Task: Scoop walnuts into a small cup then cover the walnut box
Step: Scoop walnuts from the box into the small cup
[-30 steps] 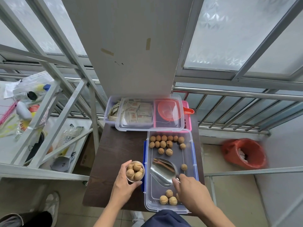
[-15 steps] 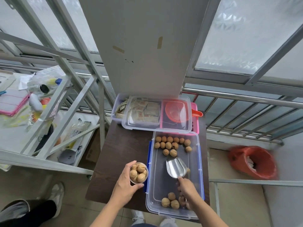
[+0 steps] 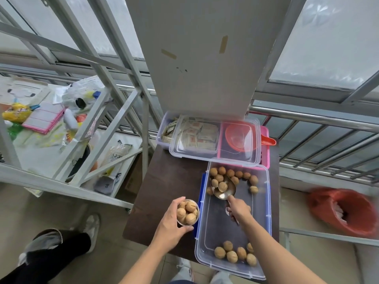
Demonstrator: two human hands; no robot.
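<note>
from the head view, the scooping step is in hand: the right hand has its fingers closed on the handle of a metal scoop, pushed into the walnuts at the far end of the open box. the left hand wraps its fingers round the nearly full cup, just beside the box on the bench. next the scoop likely must lift level and tip over the cup. the clear lid lies across two boxes behind; nothing blocks the way.
</note>
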